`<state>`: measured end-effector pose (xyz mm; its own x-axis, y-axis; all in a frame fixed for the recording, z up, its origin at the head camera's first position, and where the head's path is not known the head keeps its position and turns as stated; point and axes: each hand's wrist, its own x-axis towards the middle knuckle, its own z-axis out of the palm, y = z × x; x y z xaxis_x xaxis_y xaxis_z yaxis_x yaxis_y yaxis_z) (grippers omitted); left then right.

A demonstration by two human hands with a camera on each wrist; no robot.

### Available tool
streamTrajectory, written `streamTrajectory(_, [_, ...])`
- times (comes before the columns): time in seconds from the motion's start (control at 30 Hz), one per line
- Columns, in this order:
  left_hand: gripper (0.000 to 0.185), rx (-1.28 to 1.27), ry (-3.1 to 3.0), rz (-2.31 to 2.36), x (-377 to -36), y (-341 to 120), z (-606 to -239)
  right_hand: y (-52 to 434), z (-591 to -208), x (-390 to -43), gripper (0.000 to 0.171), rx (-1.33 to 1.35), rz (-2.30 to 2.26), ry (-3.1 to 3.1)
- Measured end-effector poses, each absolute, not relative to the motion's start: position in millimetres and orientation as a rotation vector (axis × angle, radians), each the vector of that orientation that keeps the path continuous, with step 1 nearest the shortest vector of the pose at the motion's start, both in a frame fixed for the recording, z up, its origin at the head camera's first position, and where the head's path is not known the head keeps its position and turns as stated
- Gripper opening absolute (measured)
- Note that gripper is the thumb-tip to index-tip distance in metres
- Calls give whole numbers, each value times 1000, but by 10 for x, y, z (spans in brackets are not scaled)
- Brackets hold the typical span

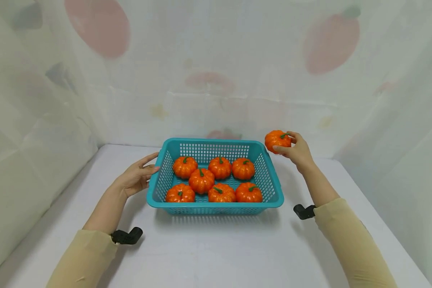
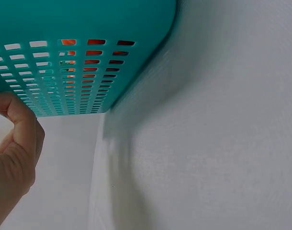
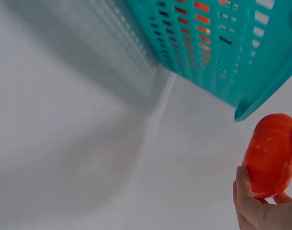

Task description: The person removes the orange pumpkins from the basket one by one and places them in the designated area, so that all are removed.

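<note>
- Left hand (image 1: 137, 176) rests against the basket (image 1: 158, 188) wall, fingers relaxed and holding nothing; a nudge could slide the basket on the tabletop (image 1: 216, 248).
- Seven pumpkins (image 1: 201, 181) crowd the basket, leaving few gaps.
- Right hand (image 1: 297, 151) pinches a pumpkin (image 1: 277, 140) in its fingertips just beyond the far right corner; this light grip could slip.

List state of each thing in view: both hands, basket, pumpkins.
left hand: fingers straight, resting against the basket's left rim
right hand: holds one pumpkin in the air
held pumpkin: lifted, beyond the basket's far right corner
teal basket: upright on the table, open top
seven pumpkins: in the basket, stems up
</note>
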<state>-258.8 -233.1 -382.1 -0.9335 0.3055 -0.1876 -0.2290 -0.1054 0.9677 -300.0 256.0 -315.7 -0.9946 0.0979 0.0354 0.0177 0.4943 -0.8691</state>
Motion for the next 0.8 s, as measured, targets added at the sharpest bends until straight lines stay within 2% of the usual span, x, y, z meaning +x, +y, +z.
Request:
streamTrajectory(0.37, [74, 95, 1791, 2116, -2585, -2333, -3838, 2801, -3432, -3074, 83, -298, 1572, -2649])
streamTrajectory(0.8, [74, 118, 1744, 2141, -2597, -2340, -3865, 2860, -3817, -3147, 82, -428, 1588, -2672])
